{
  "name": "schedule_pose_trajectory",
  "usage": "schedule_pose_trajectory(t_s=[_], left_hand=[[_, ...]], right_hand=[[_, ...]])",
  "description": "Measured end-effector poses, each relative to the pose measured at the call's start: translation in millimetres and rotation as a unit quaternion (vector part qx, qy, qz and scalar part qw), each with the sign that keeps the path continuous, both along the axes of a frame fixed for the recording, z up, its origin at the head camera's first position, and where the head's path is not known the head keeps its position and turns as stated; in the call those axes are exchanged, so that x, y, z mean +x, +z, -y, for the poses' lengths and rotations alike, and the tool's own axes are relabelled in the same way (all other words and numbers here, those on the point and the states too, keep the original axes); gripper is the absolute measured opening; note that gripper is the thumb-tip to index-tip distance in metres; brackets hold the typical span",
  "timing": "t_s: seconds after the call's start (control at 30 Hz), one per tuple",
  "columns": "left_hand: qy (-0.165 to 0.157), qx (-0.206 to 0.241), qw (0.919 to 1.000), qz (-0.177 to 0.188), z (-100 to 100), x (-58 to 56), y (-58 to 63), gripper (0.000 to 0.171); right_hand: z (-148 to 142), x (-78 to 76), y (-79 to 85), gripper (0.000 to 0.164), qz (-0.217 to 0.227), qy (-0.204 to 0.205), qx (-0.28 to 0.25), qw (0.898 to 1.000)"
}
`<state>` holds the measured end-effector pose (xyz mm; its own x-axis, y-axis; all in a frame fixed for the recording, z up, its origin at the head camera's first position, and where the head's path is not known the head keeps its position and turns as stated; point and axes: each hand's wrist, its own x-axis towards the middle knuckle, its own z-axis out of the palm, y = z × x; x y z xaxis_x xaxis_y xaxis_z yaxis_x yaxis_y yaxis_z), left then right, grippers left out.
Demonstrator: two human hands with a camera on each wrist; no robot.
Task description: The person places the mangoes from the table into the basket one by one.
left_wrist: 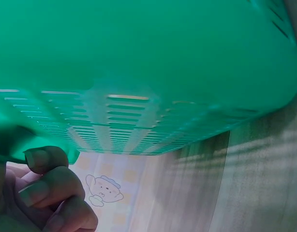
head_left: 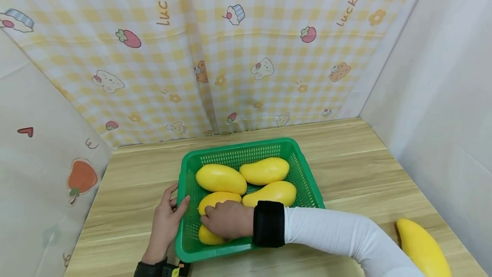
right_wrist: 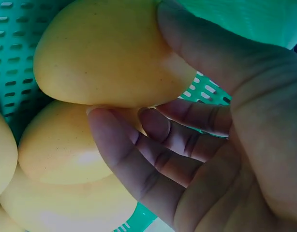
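A green plastic basket (head_left: 246,146) with slotted walls stands on the wooden table and contains several yellow mangoes. My left hand (head_left: 165,223) grips its left rim, thumb over the top and fingers curled outside; the left wrist view shows those fingers (left_wrist: 61,188) beneath the rim. My right hand (head_left: 228,219) reaches into the basket's near left part. In the right wrist view its thumb and fingers hold a mango (right_wrist: 110,53) from two sides. Another mango (right_wrist: 66,145) lies right beside the held one, and the hand partly covers both in the head view.
A single mango (head_left: 423,247) lies outside the basket on the table's right side, close to my right sleeve (head_left: 326,230). Behind the table (head_left: 346,148) hangs a yellow checked cloth (head_left: 246,97). White cloth walls border the left and right sides.
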<state>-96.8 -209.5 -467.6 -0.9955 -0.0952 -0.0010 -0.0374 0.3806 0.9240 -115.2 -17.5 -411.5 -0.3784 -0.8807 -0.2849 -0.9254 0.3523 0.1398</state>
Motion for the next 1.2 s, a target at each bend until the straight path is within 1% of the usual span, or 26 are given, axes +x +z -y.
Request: schedule_pose_trajectory(t_s=[0.17, 0.3, 0.4, 0.47, 0.57, 0.67, 0.87, 1.03, 1.13, 1.2], left_hand=[[-0.003, -0.007, 0.9999, -0.009, 1, -0.2, 0.0, 0.048], [-0.003, -0.003, 1.0, 0.003, 0, 0.4, -0.3, 0.05], [-0.001, 0.008, 0.9999, 0.015, 1, 1.0, 0.3, 0.05], [-0.002, 0.015, 0.9997, 0.017, 1, 1.0, 0.8, 0.051], [-0.005, 0.018, 0.9998, 0.011, 1, 0.5, 0.7, 0.051], [-0.004, 0.013, 0.9999, 0.01, 1, 0.6, 0.8, 0.051], [0.005, -0.002, 1.0, 0.002, 3, 3.1, 2.2, 0.049], [0.001, -0.006, 1.0, -0.005, 3, 2.3, 2.1, 0.05], [0.0, -0.005, 0.9999, -0.01, 2, 1.4, 0.9, 0.05], [-0.004, -0.003, 0.9999, -0.015, 0, 0.7, -0.1, 0.05]], right_hand=[[-2, -4.6, 11.8, 0.038, 0.032, -0.003, 0.021, 0.999], [-12, -4.0, 22.0, 0.03, 0.049, 0.002, 0.002, 0.999], [-23, 0.1, 30.2, 0.03, 0.057, 0.01, -0.021, 0.998], [-30, 3.9, 36.6, 0.033, 0.052, 0.016, -0.036, 0.998], [-42, 9.0, 46.4, 0.036, 0.032, 0.024, -0.055, 0.998], [-54, 13.5, 52.7, 0.038, 0.019, 0.019, -0.07, 0.997], [-76, 21.9, 54.3, 0.043, 0.052, -0.02, -0.114, 0.992], [-99, 26.2, 55.4, 0.046, 0.053, -0.057, -0.15, 0.986], [-117, 29.0, 54.1, 0.047, 0.063, -0.09, -0.173, 0.979], [-132, 31.3, 52.3, 0.048, 0.072, -0.119, -0.188, 0.972]])
